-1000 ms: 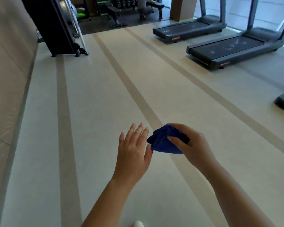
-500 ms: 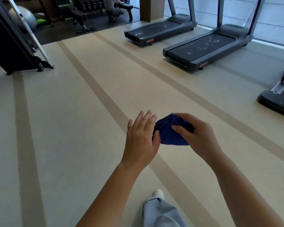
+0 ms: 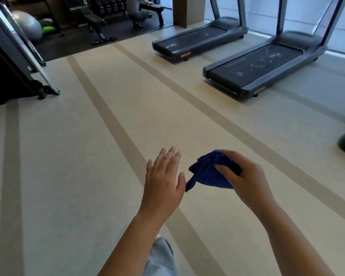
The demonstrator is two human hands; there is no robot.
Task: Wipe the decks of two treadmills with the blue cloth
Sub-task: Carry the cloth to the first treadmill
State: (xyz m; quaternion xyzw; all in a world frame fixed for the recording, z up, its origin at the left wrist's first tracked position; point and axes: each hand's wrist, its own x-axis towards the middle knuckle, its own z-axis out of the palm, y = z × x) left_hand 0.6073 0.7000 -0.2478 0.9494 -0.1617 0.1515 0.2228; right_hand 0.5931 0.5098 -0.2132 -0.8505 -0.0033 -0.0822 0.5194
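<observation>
The nearer treadmill is set by the far right corner of the floor, the farther treadmill left of it. Well before them, the cloth is held in the right hand, just right of the left hand.

Two treadmills; one blue cloth; two hands; one exercise ball; one pillar.

Blue cloth bunched midair; near treadmill, far treadmill decks smudged.

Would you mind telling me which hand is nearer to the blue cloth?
Right. The right hand grips the blue cloth from its right side; the left hand, fingers straight, is just left of it, thumb by its hanging corner.
</observation>
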